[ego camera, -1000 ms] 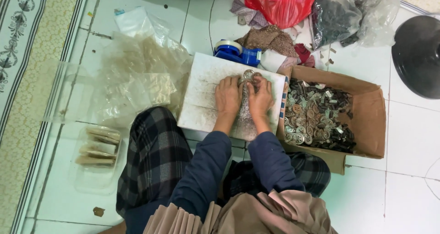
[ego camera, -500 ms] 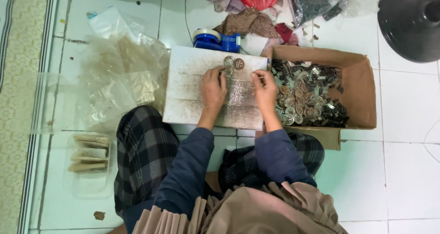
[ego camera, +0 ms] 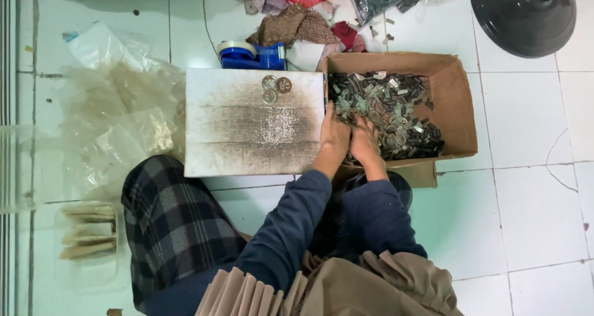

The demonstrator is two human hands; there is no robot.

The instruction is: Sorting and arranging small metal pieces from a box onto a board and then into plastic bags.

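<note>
Both the left hand [ego camera: 334,140] and the right hand [ego camera: 366,144] are digging curled fingers, grip unclear, into small metal parts [ego camera: 396,115] at the near-left edge of the brown cardboard box [ego camera: 461,106], right of the white scuffed board [ego camera: 253,130].

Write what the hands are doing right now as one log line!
left hand: at box edge beside white board | right hand: in cardboard box on small metal pieces | board: three round pieces

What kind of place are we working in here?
Probably a home floor used for piecework: white floor tiles, a cardboard box of small metal parts where both hands dig, and a blue tape dispenser.
</note>
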